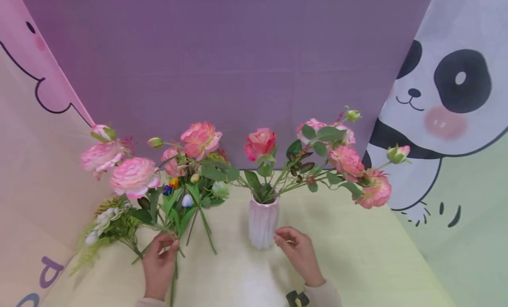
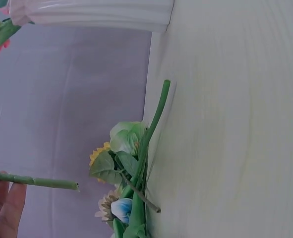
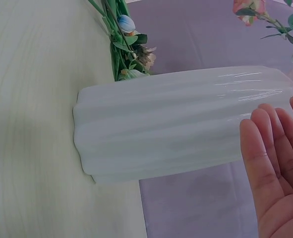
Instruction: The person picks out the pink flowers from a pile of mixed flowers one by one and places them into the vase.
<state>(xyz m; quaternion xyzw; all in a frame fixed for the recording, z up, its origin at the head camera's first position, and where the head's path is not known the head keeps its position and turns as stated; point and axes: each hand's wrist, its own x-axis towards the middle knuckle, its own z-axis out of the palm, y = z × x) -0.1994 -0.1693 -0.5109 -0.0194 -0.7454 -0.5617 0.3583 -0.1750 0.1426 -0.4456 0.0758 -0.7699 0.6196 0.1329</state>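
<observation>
My left hand (image 1: 160,258) pinches the green stem (image 2: 47,182) of an artificial flower branch between thumb and fingers. The stem's cut end sticks out past the fingers. Large pink blooms (image 1: 135,177) spread above that hand, to its left. In the middle stands a ribbed, pale pink and white vase (image 1: 263,225), upright. It holds a rose (image 1: 260,144) and leafy branches with pink blooms (image 1: 347,162) leaning right. My right hand (image 1: 297,252) is beside the vase's right side, fingertips close to its wall. In the right wrist view its fingers (image 3: 258,148) are extended and hold nothing.
More artificial flowers lie on the pale table (image 1: 222,280) at the left, among them white blossoms with fern leaves (image 1: 105,221) and a pale blue tulip (image 1: 187,200). Loose stems (image 1: 208,236) point toward the front. A purple backdrop (image 1: 238,77) rises behind the table.
</observation>
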